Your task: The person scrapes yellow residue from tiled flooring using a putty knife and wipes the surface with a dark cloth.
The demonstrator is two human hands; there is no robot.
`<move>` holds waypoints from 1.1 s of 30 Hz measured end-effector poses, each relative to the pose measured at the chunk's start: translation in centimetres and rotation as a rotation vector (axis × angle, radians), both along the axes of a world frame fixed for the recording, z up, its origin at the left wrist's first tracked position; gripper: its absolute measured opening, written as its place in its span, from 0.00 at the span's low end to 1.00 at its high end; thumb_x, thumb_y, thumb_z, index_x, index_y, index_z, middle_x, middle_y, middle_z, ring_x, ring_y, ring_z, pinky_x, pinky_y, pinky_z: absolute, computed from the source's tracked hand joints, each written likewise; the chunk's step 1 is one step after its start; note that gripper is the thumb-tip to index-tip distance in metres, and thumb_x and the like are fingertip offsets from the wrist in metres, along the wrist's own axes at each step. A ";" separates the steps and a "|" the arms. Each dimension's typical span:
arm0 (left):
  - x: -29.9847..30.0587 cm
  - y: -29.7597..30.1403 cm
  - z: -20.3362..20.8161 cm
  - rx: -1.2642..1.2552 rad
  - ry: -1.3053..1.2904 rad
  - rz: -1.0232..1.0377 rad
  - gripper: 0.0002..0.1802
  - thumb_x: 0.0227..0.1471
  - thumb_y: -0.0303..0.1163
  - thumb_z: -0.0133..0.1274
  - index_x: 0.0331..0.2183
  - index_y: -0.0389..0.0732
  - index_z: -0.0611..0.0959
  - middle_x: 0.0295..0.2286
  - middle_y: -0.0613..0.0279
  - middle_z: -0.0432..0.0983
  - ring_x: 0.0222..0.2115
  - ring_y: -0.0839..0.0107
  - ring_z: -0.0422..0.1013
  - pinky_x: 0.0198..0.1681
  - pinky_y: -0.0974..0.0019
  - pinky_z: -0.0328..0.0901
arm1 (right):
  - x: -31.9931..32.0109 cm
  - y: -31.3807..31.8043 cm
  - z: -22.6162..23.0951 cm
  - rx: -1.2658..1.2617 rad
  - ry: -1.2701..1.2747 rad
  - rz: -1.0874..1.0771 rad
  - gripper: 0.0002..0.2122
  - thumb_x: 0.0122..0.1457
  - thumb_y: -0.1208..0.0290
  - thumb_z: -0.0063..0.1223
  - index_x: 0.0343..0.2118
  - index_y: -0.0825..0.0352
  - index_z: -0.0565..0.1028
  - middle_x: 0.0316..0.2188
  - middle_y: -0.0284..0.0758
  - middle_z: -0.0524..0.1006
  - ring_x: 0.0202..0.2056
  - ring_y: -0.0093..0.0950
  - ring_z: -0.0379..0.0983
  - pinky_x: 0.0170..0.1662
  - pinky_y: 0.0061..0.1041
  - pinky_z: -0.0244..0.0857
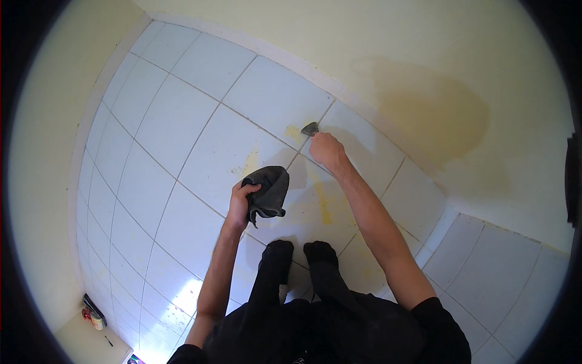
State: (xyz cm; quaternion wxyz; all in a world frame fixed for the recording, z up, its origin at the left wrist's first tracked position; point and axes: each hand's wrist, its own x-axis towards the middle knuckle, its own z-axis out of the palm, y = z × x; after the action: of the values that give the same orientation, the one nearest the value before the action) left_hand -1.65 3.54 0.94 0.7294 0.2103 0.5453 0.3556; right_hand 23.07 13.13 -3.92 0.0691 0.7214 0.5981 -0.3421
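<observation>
My left hand is closed on a bunched dark grey cloth, its thumb on top and a loose corner hanging down. Farther out and to the right, my right hand grips a scraper. The grey flared blade of this scraper shows past my fist; its handle is hidden in my fingers. Beside the blade is a yellow stain on the white tiled floor. Another yellow patch lies just beyond the cloth, and a yellow streak runs between my forearms.
My dark-socked feet stand close below my hands. A cream wall rises along the far right side, carrying a shadow. At the lower right is a separate tiled section beyond a low edge. Small items, including a red-and-white container, sit at the lower left.
</observation>
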 end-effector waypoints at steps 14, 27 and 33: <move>-0.2 -0.4 0.6 -0.003 0.045 0.005 0.19 0.46 0.28 0.49 0.41 0.29 0.77 0.35 0.53 0.77 0.35 0.65 0.74 0.41 0.66 0.68 | -0.3 0.2 0.3 -0.004 0.004 0.051 0.12 0.54 0.72 0.45 0.34 0.70 0.79 0.38 0.49 0.78 0.42 0.43 0.76 0.44 0.40 0.70; 0.1 -0.7 1.2 0.008 0.041 -0.026 0.19 0.46 0.29 0.50 0.41 0.30 0.76 0.35 0.53 0.76 0.34 0.66 0.74 0.40 0.66 0.69 | -0.5 0.6 0.2 0.003 -0.042 0.055 0.12 0.53 0.72 0.45 0.35 0.70 0.79 0.37 0.48 0.79 0.40 0.42 0.77 0.41 0.37 0.72; 0.1 -0.9 0.9 0.005 0.031 -0.019 0.18 0.46 0.29 0.50 0.41 0.30 0.76 0.35 0.53 0.77 0.34 0.66 0.74 0.40 0.66 0.69 | -0.2 0.5 0.1 0.032 -0.073 0.051 0.12 0.53 0.73 0.45 0.33 0.69 0.80 0.35 0.48 0.79 0.39 0.43 0.77 0.40 0.37 0.73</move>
State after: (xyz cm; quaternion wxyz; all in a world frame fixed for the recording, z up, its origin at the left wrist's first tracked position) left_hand -1.59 2.63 1.80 0.7237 0.2228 0.5536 0.3466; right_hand 22.85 13.59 -3.78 0.0882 0.7190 0.6187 -0.3042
